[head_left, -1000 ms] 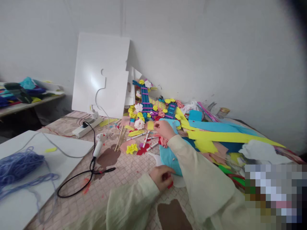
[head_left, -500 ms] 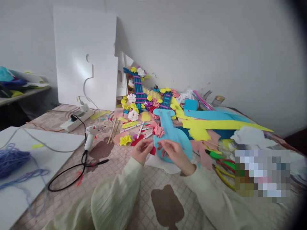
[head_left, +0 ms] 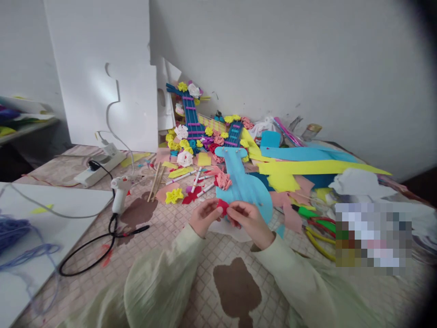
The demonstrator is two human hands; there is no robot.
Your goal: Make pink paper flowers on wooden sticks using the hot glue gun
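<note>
A small piece of red crepe paper (head_left: 223,207) is pinched between the fingertips of both hands. My left hand (head_left: 206,216) grips its left side, and my right hand (head_left: 248,220) closes on its right side. Just behind and beneath the hands lies a light blue guitar-shaped cutout (head_left: 254,192). A pink paper flower (head_left: 223,181) rests at the cutout's left edge. To the left are a red petal-shaped paper piece (head_left: 192,196), a yellow paper flower (head_left: 174,196) and several white marker-like sticks (head_left: 196,179).
A white glue gun (head_left: 119,196) with a black cable stands at the left, near a power strip (head_left: 99,169). Decorated blue paper guitars (head_left: 191,116) lean at the back. Yellow paper strips (head_left: 324,167) and scissors (head_left: 319,243) lie right. Blue yarn (head_left: 15,237) sits on a white board.
The red paper has come up into clear view between both hands, whose fingertips have drawn closer together. The camera view has shifted slightly right.
</note>
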